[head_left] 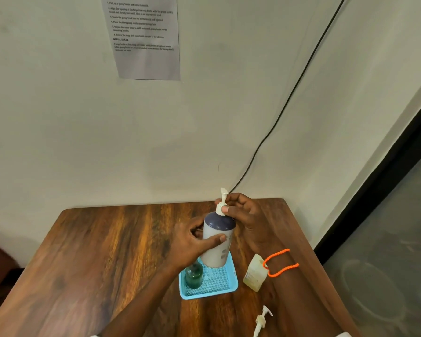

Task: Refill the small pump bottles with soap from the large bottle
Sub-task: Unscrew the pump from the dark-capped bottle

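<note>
A white pump bottle (216, 249) with a dark blue shoulder stands upright over the far corner of a light blue tray (208, 291). My left hand (192, 242) is wrapped around its body. My right hand (246, 215) pinches the white pump head (222, 203) at the bottle's neck. A small bottle of green liquid (193, 276) stands in the tray, partly behind my left wrist. The pale yellowish large bottle (253, 273) stands just right of the tray. A loose white pump head (261, 321) lies on the table near the front edge.
The wooden table (102, 259) butts against a white wall with a printed sheet (144, 37) and a black cable (289, 98). An orange beaded band (280, 262) circles my right wrist. A dark-framed glass panel (387, 227) runs along the right.
</note>
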